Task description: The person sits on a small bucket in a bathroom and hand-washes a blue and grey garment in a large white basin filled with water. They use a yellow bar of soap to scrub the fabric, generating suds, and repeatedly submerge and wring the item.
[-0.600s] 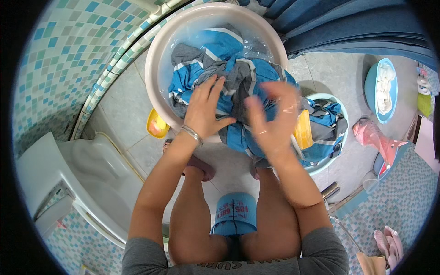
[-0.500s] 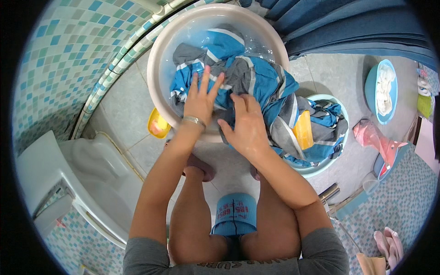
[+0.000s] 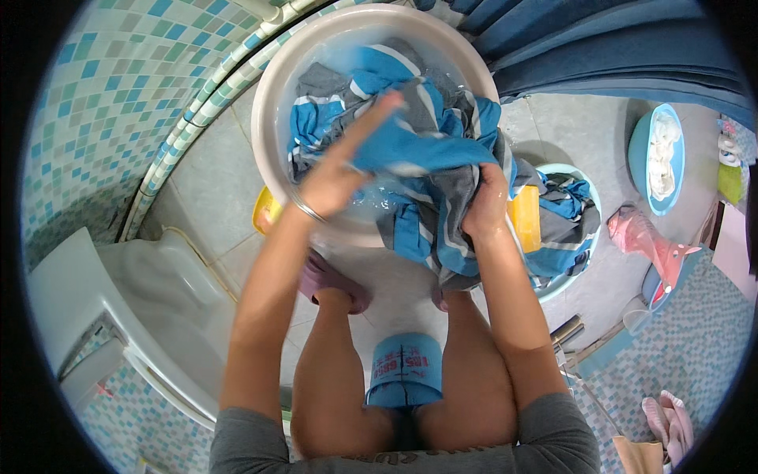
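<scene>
You're over a bathroom floor of grey tiles (image 3: pixel 213 182), wet-looking and evenly lit. To your left curves a wall of small mosaic tiles (image 3: pixel 95 103) — blue, turquoise and white — with a pale pipe (image 3: pixel 207 103) running along its foot. Below that, at your lower left, sits a white toilet (image 3: pixel 118 300). Across the top right hangs a dark blue curtain (image 3: pixel 616 47), folded in pleats. The same mosaic shows at the lower right — by a pair of pink slippers (image 3: pixel 667 415). A light blue bowl (image 3: pixel 655 158) rests near the curtain.
</scene>
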Demonstrator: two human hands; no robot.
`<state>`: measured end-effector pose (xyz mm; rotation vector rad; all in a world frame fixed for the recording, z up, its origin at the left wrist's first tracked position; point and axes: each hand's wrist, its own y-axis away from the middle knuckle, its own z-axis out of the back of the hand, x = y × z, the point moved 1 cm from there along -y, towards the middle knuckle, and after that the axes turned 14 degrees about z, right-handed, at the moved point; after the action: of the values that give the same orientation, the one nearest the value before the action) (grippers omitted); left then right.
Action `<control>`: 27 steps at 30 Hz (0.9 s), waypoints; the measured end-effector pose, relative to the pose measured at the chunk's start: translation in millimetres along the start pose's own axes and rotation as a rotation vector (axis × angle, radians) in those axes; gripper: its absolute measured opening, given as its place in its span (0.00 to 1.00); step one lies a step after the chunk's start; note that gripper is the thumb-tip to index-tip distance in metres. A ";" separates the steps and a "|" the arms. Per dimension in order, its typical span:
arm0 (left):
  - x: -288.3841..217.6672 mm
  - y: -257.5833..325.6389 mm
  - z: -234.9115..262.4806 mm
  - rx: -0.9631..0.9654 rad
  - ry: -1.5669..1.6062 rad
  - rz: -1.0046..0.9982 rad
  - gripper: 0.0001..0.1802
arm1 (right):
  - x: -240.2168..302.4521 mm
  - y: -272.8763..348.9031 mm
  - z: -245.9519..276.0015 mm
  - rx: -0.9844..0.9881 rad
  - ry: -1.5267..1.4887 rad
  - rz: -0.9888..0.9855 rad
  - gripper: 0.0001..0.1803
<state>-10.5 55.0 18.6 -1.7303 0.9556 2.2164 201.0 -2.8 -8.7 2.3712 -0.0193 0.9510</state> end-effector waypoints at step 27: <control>-18.5 -7.0 -116.8 -0.595 -0.181 -0.229 0.11 | -21.5 3.9 -7.5 0.041 0.396 0.194 0.13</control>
<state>93.2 -2.4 19.0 -1.6839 0.0402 2.5962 179.4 -6.3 -16.0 2.2052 -0.0787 1.5125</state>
